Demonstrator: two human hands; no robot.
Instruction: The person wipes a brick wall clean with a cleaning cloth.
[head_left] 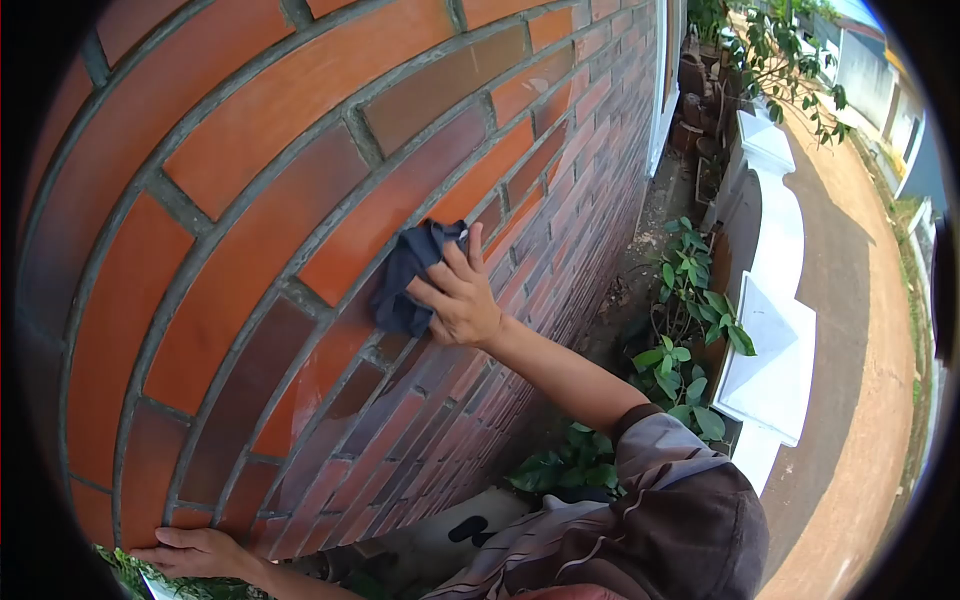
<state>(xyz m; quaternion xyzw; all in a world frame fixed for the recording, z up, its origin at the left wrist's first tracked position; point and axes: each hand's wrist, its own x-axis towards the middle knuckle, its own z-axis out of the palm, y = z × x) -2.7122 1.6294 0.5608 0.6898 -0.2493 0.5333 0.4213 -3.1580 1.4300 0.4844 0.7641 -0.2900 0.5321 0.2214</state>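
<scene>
Fingers (440, 288) of right hand (462, 300) press dark cloth (405, 280) to brick wall (250, 170), mid-scene | left hand (195, 550) flat, fingers spread, near-left bricks | step: likely wiping | next stroke needs firm, even pressure

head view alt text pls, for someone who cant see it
The right hand presses a dark cloth against a red brick wall. The left hand lies flat on the wall lower down; green plants and a white fence stand alongside.

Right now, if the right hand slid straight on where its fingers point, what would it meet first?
The right hand presses the dark cloth, so that comes first; beyond it, probably only more brick wall.
</scene>
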